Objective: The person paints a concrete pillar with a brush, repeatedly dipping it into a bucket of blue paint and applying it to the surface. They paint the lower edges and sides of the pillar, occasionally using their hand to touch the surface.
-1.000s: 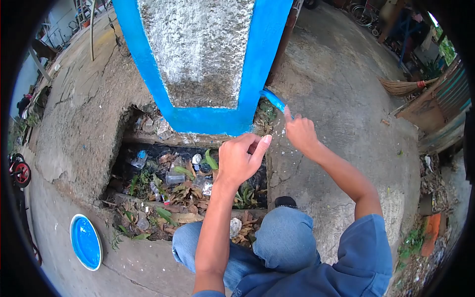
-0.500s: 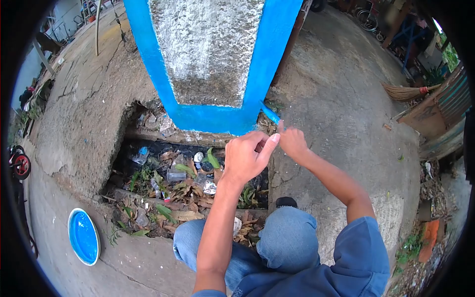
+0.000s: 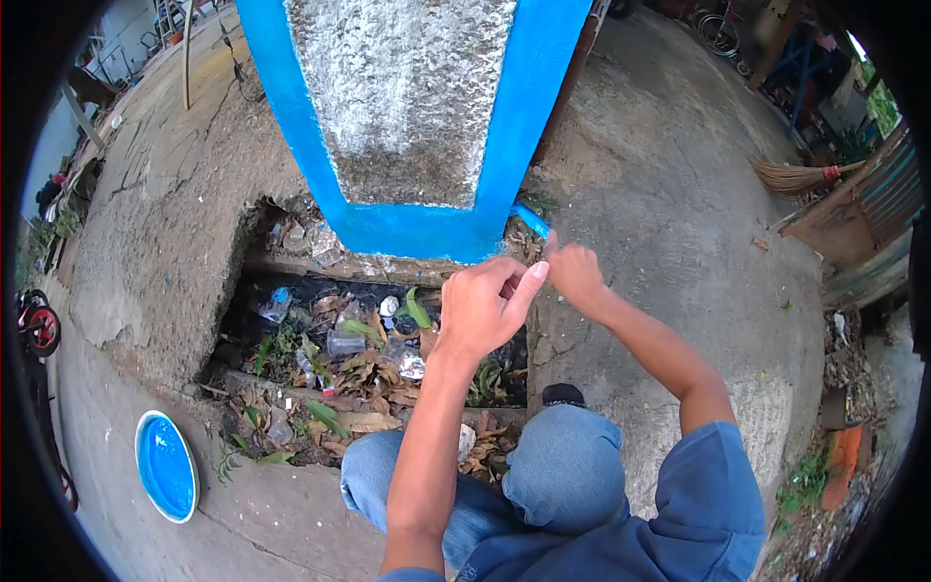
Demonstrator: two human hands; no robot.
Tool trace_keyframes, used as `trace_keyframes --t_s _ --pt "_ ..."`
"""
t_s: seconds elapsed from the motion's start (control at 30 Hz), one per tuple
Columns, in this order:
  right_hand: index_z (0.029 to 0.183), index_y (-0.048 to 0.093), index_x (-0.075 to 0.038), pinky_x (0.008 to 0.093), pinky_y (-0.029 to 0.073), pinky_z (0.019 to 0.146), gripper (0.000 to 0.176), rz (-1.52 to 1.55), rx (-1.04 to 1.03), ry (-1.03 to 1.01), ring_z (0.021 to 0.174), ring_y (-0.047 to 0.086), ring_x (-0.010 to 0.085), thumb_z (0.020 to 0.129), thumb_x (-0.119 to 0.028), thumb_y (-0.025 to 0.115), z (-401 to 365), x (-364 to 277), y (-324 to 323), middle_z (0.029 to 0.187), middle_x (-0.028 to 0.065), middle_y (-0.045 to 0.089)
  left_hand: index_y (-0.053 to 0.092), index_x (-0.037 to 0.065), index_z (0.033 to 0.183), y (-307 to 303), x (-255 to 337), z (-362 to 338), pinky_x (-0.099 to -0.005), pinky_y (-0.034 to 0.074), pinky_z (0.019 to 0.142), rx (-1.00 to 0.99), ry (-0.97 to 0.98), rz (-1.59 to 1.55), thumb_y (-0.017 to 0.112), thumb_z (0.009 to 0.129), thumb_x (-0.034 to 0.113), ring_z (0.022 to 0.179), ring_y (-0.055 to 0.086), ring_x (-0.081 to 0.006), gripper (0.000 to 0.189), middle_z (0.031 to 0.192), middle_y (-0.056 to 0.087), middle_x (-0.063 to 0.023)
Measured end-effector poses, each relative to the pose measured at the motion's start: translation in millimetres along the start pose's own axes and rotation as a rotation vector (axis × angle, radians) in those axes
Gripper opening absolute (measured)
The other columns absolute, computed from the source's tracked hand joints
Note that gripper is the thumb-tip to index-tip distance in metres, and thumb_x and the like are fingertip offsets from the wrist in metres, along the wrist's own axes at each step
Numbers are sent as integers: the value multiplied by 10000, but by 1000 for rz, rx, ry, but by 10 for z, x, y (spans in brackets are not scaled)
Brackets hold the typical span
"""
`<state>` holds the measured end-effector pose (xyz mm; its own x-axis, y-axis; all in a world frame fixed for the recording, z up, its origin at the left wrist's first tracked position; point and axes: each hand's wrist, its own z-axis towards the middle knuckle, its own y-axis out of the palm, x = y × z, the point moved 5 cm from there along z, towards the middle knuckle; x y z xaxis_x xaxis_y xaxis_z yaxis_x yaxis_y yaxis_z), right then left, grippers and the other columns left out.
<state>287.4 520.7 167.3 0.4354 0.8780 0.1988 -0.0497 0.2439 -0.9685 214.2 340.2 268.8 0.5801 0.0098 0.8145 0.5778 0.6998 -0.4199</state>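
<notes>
My right hand [image 3: 574, 274] grips a blue-coated paintbrush [image 3: 531, 220], its tip against the lower right corner of a concrete pillar [image 3: 402, 107] whose edges and base band are painted blue. My left hand [image 3: 482, 308] hovers just left of the right hand with fingers curled and thumb extended, holding nothing that I can see. I am crouched, my jeans-covered knees [image 3: 558, 466] below both hands.
A litter-filled drain pit [image 3: 330, 354] with leaves and plastic cups lies under my left arm. A round lid of blue paint [image 3: 166, 465] sits on the concrete at lower left. A broom [image 3: 790, 177] lies at right, a red-wheeled toy [image 3: 39, 328] at far left.
My right hand with the brush has drawn leftward and closer to the pillar corner, ending beside my left hand. The left hand barely moved.
</notes>
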Motion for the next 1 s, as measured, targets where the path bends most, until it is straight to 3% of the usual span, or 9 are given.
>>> trace_keyframes --t_s 0.57,1.0 --pt "1251 470 35 467 524 587 484 111 48 100 624 644 365 816 -165 547 -62 -37 -181 710 216 634 653 29 709 5 -63 27 -334 440 494 28 -3 13 610 861 357 507 577 -235 364 602 604 -105" --pt "1103 579 46 501 515 662 373 319 -68 210 731 640 414 791 -158 581 -5 -55 -196 737 252 631 651 9 713 -38 20 18 -340 425 495 28 -4 -11 613 861 343 506 563 -246 368 608 600 -124"
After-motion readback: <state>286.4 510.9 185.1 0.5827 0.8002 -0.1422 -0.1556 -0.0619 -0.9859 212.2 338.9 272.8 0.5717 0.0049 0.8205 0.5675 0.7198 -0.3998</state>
